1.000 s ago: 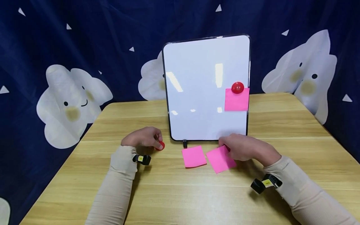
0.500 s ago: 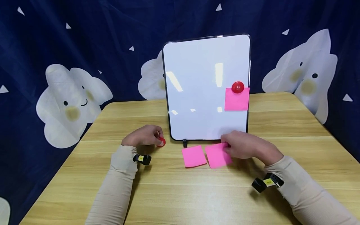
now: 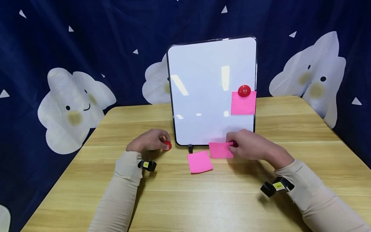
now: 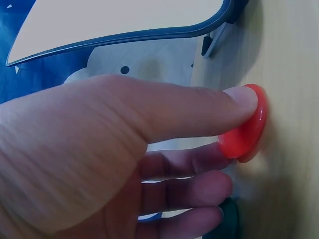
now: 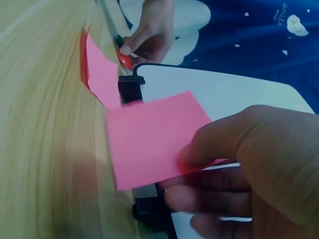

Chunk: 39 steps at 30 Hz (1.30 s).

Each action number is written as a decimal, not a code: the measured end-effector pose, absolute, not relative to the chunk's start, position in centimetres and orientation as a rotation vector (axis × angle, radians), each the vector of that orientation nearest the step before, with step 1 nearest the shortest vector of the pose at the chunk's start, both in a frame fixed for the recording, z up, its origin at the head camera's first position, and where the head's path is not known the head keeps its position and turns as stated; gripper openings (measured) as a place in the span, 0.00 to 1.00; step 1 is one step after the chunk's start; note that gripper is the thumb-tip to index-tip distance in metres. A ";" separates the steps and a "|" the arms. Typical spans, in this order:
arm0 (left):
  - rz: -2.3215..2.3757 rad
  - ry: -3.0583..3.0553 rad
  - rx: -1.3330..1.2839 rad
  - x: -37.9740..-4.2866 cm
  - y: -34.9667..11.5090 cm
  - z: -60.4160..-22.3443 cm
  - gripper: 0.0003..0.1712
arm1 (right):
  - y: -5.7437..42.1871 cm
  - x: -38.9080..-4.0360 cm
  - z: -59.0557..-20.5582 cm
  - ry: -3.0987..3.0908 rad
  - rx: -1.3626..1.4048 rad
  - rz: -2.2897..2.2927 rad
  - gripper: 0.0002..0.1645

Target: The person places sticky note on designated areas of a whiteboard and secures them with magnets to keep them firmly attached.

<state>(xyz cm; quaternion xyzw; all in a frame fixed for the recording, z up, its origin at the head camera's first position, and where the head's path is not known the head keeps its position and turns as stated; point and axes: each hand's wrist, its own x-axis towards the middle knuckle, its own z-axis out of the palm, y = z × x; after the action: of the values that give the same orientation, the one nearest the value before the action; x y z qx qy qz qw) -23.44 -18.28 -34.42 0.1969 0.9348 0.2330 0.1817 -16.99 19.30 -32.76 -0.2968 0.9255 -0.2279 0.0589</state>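
Note:
My left hand (image 3: 148, 140) pinches a round red magnet (image 4: 244, 132) between thumb and forefinger, low over the table left of the whiteboard (image 3: 203, 93). Behind its other fingers, a dark green round piece (image 4: 228, 221) partly shows in the left wrist view. A pink sticky note (image 5: 149, 142) is held by its edge between the thumb and fingers of my right hand (image 3: 252, 145), raised in front of the board's lower edge. Another pink sticky note (image 3: 200, 162) lies on the table, its edge curling up.
The whiteboard stands upright on small black feet (image 3: 190, 149). On its right side a red magnet (image 3: 244, 91) sits at the top of a third pink sticky note (image 3: 240, 106). A dark blue curtain (image 3: 116, 38) with clouds hangs behind the wooden table (image 3: 179, 199).
My right hand has lifted the sticky note off the table and tilted it up toward the board. My left hand with the magnet has moved slightly right.

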 end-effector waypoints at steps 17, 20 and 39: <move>0.629 2.659 0.536 -23.7 -17.8 -34.7 0.15 | 19.9 -17.7 -33.3 2.907 -0.890 -1.073 0.08; 0.623 2.661 0.535 -23.7 -17.7 -34.7 0.16 | 20.0 -17.8 -33.3 2.911 -0.890 -1.096 0.07; 0.623 2.653 0.583 -23.8 -17.7 -34.9 0.21 | 20.0 -17.8 -33.4 2.982 -0.847 -1.127 0.06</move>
<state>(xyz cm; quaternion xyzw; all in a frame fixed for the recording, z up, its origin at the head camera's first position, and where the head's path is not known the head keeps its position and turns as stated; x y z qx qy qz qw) -23.85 -17.71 -34.92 0.2060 0.9370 0.2200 0.1763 -17.81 19.99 -33.43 -0.2560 0.9013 -0.3406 -0.0784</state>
